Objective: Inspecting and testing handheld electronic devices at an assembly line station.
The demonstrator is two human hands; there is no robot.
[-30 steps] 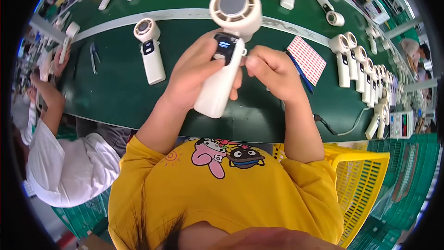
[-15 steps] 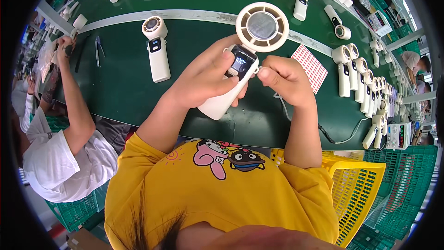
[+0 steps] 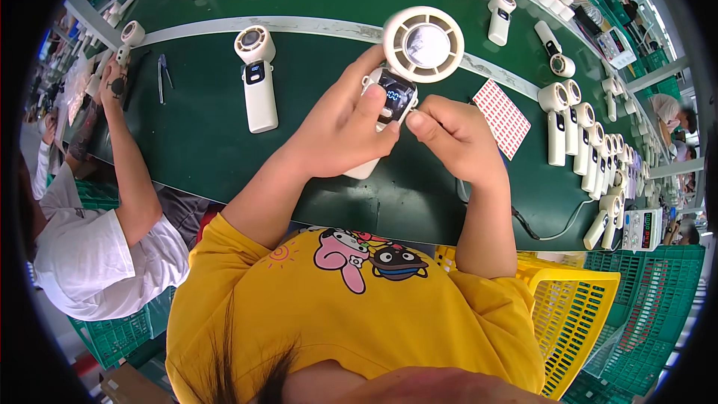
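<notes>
My left hand (image 3: 334, 121) is wrapped around the handle of a cream handheld fan (image 3: 398, 97), with the thumb beside its button. The fan's round ringed head points up, and its dark display is lit. At the right side of the fan, by its small side lug, my right hand (image 3: 458, 135) is closed in a pinch. Whatever lies between those fingertips is too hidden to make out. A thin cable (image 3: 464, 193) shows beside my right wrist. Left of my hands, a second cream fan (image 3: 259, 82) lies on the green table (image 3: 202, 135).
A red-and-white sticker sheet (image 3: 502, 118) lies right of my hands. Beyond it stands a row of fans (image 3: 572, 123), with a power supply (image 3: 642, 230) near the edge. Tweezers (image 3: 162, 78) lie left. A co-worker's arm (image 3: 131, 150) reaches in. A yellow basket (image 3: 576, 322) sits at lower right.
The held fan has turned more upright, and its lower end has swung right. My right hand stays at its side, shifted slightly left. The co-worker's hand has moved slightly.
</notes>
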